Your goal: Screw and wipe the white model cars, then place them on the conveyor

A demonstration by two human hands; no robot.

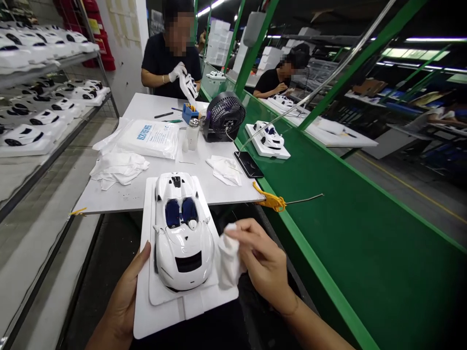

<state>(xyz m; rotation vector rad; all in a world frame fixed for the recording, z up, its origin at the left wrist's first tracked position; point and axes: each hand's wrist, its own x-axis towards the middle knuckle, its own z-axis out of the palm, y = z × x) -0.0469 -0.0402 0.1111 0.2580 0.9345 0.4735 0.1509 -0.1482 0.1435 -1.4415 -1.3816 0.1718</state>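
A white model car (184, 238) with dark blue seats rests on a white foam tray (160, 316), tilted toward me at the table's near edge. My left hand (126, 291) grips the tray's left side, thumb on its edge and the other fingers hidden beneath. In my right hand (260, 262), beside the tray's right edge, a white wiping cloth (229, 257) is pinched between thumb and fingers. The cloth hangs close to the car's right flank; whether it touches the tray I cannot tell.
On the table (189, 189) lie a bag of wipes (148, 138), crumpled cloths (120, 167), a glass bottle (193, 133), a black fan (224, 116) and a phone (248, 164). A yellow air gun (272, 200) hangs over the right edge. Another car (270, 136) sits on the green conveyor (350, 233). Co-workers sit beyond.
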